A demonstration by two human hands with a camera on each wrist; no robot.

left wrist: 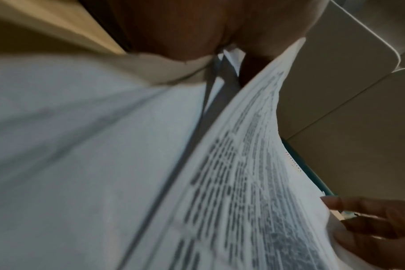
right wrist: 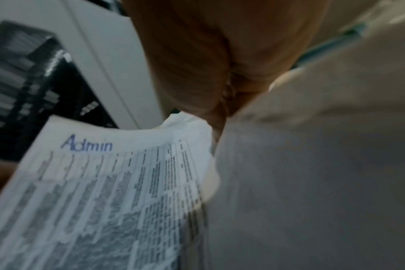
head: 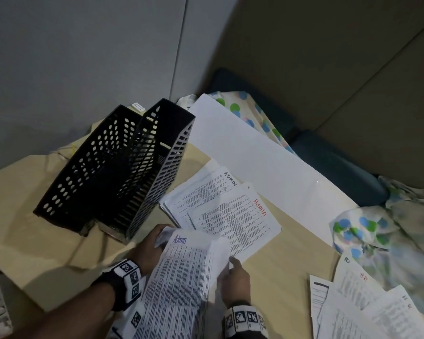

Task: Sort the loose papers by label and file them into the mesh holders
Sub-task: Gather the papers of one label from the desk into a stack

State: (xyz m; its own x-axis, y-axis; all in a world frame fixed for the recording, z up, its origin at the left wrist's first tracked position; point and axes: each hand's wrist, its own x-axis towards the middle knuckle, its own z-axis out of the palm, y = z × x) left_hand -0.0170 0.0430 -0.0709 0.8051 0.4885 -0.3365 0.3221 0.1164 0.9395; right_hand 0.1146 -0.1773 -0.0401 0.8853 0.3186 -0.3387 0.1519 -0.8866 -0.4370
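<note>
A printed sheet point(head: 181, 275) marked "Admin" in blue is held up above the table's front edge. My left hand point(head: 152, 243) grips its top left corner together with more sheets behind it. My right hand point(head: 233, 275) pinches its right edge. The left wrist view shows the sheet point(left wrist: 243, 173) edge-on; the right wrist view shows the sheet's point(right wrist: 99, 191) label. Two black mesh holders point(head: 113, 167) stand at the back left, with nothing visible inside them. A stack of Admin-labelled papers point(head: 220, 211) lies just right of them.
More loose papers point(head: 357, 302) are fanned at the front right, some with red marks. A long blank white sheet point(head: 255, 152) runs diagonally behind the Admin stack. Dotted fabric point(head: 382, 231) and a dark cushion point(head: 328, 162) lie at the right. The tan table point(head: 34, 236) meets grey walls.
</note>
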